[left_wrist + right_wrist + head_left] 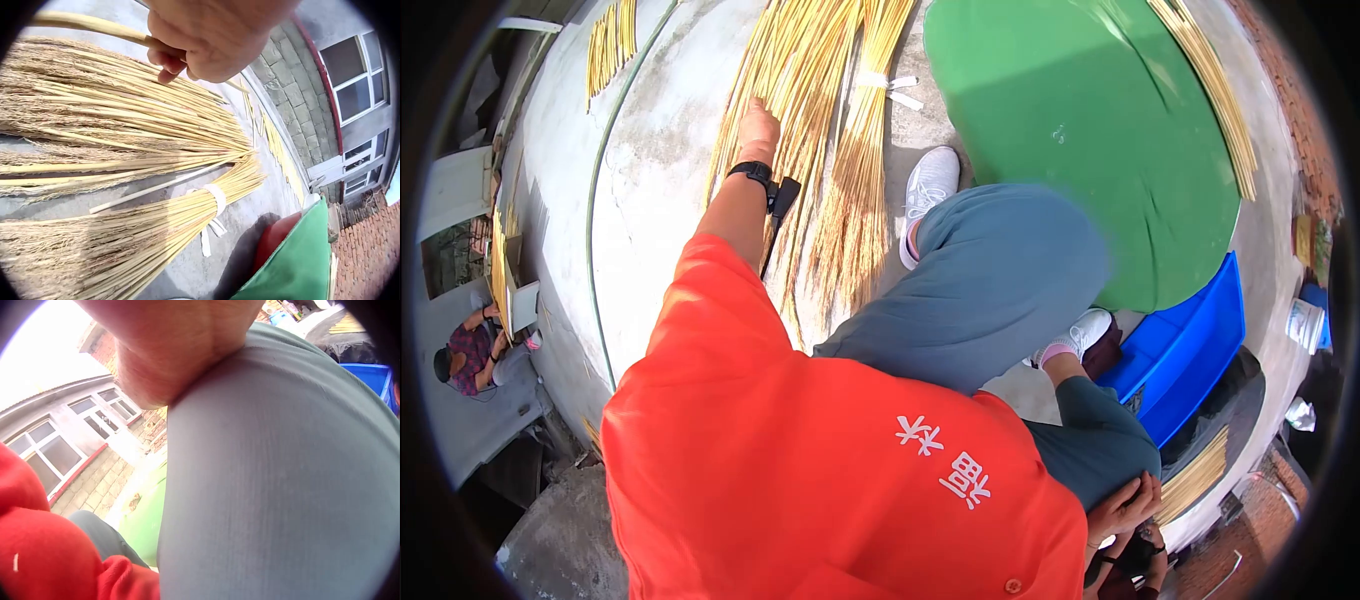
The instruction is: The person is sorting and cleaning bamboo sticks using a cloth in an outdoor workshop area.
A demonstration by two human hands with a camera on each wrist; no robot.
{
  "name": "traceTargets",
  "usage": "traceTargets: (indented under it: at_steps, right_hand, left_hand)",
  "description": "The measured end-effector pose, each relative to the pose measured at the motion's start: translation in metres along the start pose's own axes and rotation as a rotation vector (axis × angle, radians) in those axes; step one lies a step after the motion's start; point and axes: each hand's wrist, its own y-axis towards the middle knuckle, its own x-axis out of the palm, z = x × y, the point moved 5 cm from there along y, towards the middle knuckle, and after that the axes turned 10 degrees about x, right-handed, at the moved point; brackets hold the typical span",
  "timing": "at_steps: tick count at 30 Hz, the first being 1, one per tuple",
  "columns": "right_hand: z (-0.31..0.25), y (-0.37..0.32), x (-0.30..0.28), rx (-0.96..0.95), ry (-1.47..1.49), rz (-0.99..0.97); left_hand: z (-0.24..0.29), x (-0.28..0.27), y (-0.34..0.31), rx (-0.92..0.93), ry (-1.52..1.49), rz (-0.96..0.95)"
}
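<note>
My left hand [760,130] is over a spread of yellow stalks [790,60] on the ground. In the left wrist view the left hand [209,37] grips one thick pale stalk [94,24] with curled fingers, above the loose stalks with brushy ends [125,106]. Beside these lies a bundle [144,228], bound with a white strip [215,199]. The right hand [1128,508] rests on the trousered knee; in the right wrist view only the heel of the right hand [181,350] shows against the trouser cloth [269,462], its fingers out of frame.
A green sheet [1090,150] covers ground on the right, with a blue tray [1190,350] beside its lower edge. Farther stalks [612,45] lie at upper left, past a long hose [605,150]. Another person [475,350] sits at far left.
</note>
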Motion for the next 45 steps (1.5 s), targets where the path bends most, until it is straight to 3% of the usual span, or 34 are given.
traceTargets:
  at_steps: [4,7,9,12,14,19,20,21,22,24,26,28,30,35,37,38,41,42,45]
  right_hand:
    - [-0.012,0.006,-0.001,-0.037,-0.030,-0.018]
    - [-0.023,0.014,-0.002,-0.046,-0.032,-0.038]
    - [-0.026,0.018,0.001,-0.038,-0.041,-0.062]
    - [-0.038,0.029,0.003,-0.041,-0.069,-0.098]
    - [-0.056,0.039,0.003,-0.053,-0.091,-0.116]
    - [-0.050,0.046,0.011,-0.085,-0.137,-0.162]
    - [-0.052,0.048,0.011,-0.094,-0.130,-0.167]
    - [-0.055,0.050,0.011,-0.124,-0.146,-0.180]
    - [-0.057,0.052,0.011,-0.153,-0.159,-0.191]
    - [-0.054,0.051,0.014,-0.165,-0.151,-0.200]
    - [-0.049,0.050,0.015,-0.158,-0.156,-0.146]
    - [-0.046,0.049,0.017,-0.192,-0.156,-0.142]
    - [-0.042,0.048,0.014,-0.245,-0.186,-0.129]
    - [-0.006,0.049,0.019,-0.207,-0.217,-0.199]
    - [0.001,0.060,0.031,0.002,0.020,-0.371]
    - [-0.009,0.068,0.038,-0.001,0.037,-0.314]
    - [-0.041,0.086,0.073,0.089,0.195,-0.620]
    - [-0.051,0.093,0.081,0.076,0.207,-0.604]
    - [-0.102,0.111,0.103,-0.137,0.220,-0.673]
  left_hand:
    - [0.012,0.003,0.034,0.029,0.098,-0.058]
    - [0.013,0.038,0.057,0.183,0.019,-0.080]
    - [0.028,0.056,0.053,0.104,0.082,-0.092]
    - [0.057,0.080,0.037,0.102,0.122,-0.203]
    - [0.071,0.095,0.027,0.131,0.181,-0.176]
    - [0.070,0.114,0.006,0.074,0.356,-0.184]
    - [0.064,0.117,0.003,0.086,0.429,-0.177]
    - [0.055,0.120,0.005,0.123,0.575,-0.004]
    - [0.038,0.128,0.007,0.112,0.583,-0.002]
    - [0.035,0.091,-0.008,0.074,0.336,-0.068]
    - [0.016,0.081,-0.014,0.021,0.337,-0.113]
    - [-0.005,0.074,-0.015,0.034,0.125,-0.098]
    - [-0.037,0.071,-0.010,0.102,0.089,0.062]
    - [-0.121,0.065,0.003,-0.216,0.020,-0.086]
    - [-0.141,0.059,0.007,-0.261,0.022,-0.182]
    - [-0.156,0.065,0.011,-0.304,0.021,-0.171]
    - [-0.173,0.062,0.012,-0.328,-0.065,-0.204]
    - [-0.180,0.065,0.011,-0.328,-0.070,-0.204]
    - [-0.198,0.073,0.011,-0.379,-0.052,-0.248]
